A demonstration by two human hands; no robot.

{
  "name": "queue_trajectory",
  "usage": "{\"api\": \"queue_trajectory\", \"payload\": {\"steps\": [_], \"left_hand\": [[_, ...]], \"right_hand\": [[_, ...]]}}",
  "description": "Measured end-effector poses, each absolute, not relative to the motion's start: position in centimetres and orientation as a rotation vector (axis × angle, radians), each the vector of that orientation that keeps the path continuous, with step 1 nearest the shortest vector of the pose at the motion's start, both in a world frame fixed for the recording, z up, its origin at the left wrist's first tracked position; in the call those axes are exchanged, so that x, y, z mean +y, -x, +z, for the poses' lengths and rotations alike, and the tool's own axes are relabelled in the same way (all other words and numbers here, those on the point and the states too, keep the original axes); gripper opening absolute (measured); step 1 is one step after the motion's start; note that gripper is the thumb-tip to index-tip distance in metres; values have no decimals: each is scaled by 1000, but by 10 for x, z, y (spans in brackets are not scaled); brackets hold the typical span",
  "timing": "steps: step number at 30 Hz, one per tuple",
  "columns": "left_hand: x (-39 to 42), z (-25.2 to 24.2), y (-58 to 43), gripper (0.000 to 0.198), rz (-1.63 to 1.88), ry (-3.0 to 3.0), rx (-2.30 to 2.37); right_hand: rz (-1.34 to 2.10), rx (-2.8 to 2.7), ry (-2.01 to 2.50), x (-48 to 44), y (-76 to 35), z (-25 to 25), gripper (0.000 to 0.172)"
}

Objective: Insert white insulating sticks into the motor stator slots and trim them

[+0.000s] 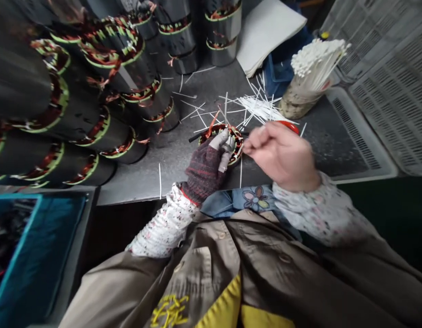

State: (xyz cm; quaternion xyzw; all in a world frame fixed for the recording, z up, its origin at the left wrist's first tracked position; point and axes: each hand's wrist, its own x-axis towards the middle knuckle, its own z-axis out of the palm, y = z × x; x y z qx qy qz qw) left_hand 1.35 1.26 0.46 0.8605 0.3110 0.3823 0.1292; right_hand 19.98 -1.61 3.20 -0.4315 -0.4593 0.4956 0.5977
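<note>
Grey workbench (135, 177) strewn with white insulation slivers (258, 108), stacked stators (111, 132) behind; gloved left hand (205, 171) grips stator winding (221, 143), bare right hand (279, 155) pinched, anything held unclear.

Stators (94, 132) crowding the bench's left side
Bare bench (139, 184) is lying open beside the left hand (204, 171); a jar of white strips (297, 102) is blocking the far right.

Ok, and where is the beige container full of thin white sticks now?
In the head view, the beige container stands upper right on the grey bench, beside loose white sticks, beyond the bare right hand.
</note>
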Motion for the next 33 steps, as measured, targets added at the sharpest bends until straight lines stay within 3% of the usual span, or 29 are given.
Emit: {"api": "queue_trajectory", "payload": {"steps": [5,8,11,13,15,18,24,28,33], "left_hand": [[15,0,-6,43,1080,-2500,1012],[16,5,-3,35,1049,-2428,948],[16,11,-4,45,1013,-2571,817],[17,11,-7,52,938,-2796,812],[18,10,-11,46,789,-2995,897],[22,13,-11,46,552,-3100,976],[31,29,12,51,329,-3090,795],[35,28,22,54,362,-3133,718],[34,26,22,57,423,-3119,722]], "right_hand": [[1045,-1085,983,19,-178,27,53],[766,-1327,1115,7,-216,21,34],[393,-1839,1512,0,-275,3,17],[280,-2110,1801,2,-303,-12,35],[149,-2267,1972,6,-315,-22,55],[-52,-2354,2103,6,-308,-17,68],[35,-2320,2047,-9,-274,21,58],[-65,-2387,1925,0,-245,32,58],[47,-2517,2025,4,-244,44,50]]}}
